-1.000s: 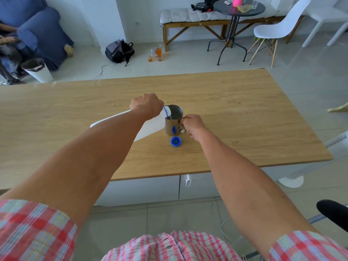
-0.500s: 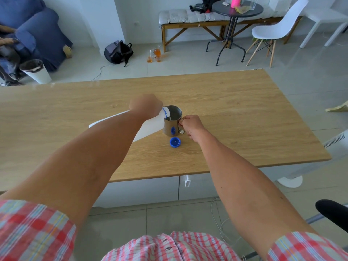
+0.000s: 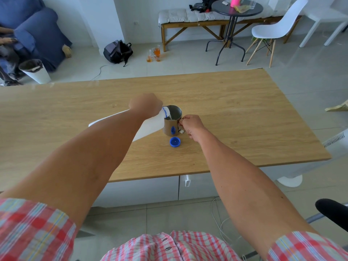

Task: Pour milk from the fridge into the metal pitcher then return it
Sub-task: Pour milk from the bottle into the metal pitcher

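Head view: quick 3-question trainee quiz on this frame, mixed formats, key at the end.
1. True or false: the blue cap is screwed onto the milk bottle.
2. Which hand holds the metal pitcher by its handle? A) left hand B) right hand
3. Fill in: the bottle's mouth is tilted over the pitcher's ____.

Key: 1 false, the cap lies on the wooden table in front of the pitcher; 2 B; 3 rim.

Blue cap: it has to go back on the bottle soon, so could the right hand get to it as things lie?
Probably yes: the blue cap lies uncovered on the table beside the right hand, which must first release the pitcher handle.
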The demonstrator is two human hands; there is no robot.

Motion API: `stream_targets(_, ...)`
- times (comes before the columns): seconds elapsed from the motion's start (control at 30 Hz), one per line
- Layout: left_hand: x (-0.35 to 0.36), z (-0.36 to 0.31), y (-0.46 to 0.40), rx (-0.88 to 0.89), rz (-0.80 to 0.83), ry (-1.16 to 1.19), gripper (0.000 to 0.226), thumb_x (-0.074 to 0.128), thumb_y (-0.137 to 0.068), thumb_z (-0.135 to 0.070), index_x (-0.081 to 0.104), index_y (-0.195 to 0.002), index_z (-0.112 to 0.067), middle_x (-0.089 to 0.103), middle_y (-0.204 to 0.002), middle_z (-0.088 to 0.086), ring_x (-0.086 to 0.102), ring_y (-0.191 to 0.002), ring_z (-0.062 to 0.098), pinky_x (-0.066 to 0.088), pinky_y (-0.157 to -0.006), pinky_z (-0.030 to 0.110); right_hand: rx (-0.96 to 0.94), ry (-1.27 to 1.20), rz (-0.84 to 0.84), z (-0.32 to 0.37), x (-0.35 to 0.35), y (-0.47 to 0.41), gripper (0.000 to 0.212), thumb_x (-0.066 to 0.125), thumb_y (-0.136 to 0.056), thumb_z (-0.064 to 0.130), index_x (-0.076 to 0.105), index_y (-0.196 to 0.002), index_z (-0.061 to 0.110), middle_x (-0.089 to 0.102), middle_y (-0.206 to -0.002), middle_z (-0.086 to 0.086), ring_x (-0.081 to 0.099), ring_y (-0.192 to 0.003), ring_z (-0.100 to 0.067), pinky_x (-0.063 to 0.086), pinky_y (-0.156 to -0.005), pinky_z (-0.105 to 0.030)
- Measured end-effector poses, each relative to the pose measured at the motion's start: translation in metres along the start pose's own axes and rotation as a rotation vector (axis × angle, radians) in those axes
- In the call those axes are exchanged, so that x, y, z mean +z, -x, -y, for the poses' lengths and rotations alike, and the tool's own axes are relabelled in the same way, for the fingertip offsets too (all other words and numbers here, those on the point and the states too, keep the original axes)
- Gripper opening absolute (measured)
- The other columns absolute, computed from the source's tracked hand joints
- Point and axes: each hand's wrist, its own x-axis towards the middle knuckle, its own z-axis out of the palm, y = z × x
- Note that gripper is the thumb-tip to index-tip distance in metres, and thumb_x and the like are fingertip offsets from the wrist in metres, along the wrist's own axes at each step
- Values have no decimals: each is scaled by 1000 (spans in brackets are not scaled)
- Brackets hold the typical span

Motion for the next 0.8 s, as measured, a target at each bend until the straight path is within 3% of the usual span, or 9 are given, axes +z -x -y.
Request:
stream_targets(0.2, 1, 1, 0, 6, -2, -1, 29, 38, -100, -27, 62, -96, -11, 59, -84, 8, 60, -81, 29, 41, -72, 37, -4, 11, 5, 1, -1, 3, 27, 49, -100, 6, 70, -112, -4, 62, -87, -9, 41, -53, -12, 29, -36, -17)
stream_targets(0.33, 1, 0, -1, 10, -4, -4, 29, 38, -100, -26, 62, -96, -10, 60, -83, 8, 60, -82, 29, 41, -72, 37, -13, 2, 15, 3, -2, 5, 22, 48, -100, 5, 69, -98, 13, 61, -87, -10, 41, -52, -12, 29, -33, -13)
stream_targets(0.57, 2, 1, -2, 12, -6, 5, 30, 38, -101, -27, 62, -95, -10, 60, -84, 8, 59, -78, 28, 41, -71, 36, -23, -8, 23, 4, -3, 7, 21, 48, -101, 4, 66, -96, 14, 60, -87, -9, 42, -56, -13, 32, -46, -21)
stream_targets(0.7, 0, 0, -2, -3, 11, 2, 28, 39, -100, -26, 62, -97, -10, 59, -84, 7, 57, -75, 27, 41, -71, 37, -10, -23, 27, 5, -4, 7, 21, 47, -100, 3, 65, -96, 12, 58, -81, -8, 41, -52, -13, 27, -32, -11)
stream_targets(0.8, 0, 0, -2, -13, 16, 0, 28, 39, -100, -26, 62, -98, -11, 59, -83, 7, 52, -68, 24, 40, -70, 38, -7, -12, 32, 5, -4, 9, 21, 47, -101, 3, 65, -95, 12, 57, -78, -7, 41, -51, -13, 29, -34, -13)
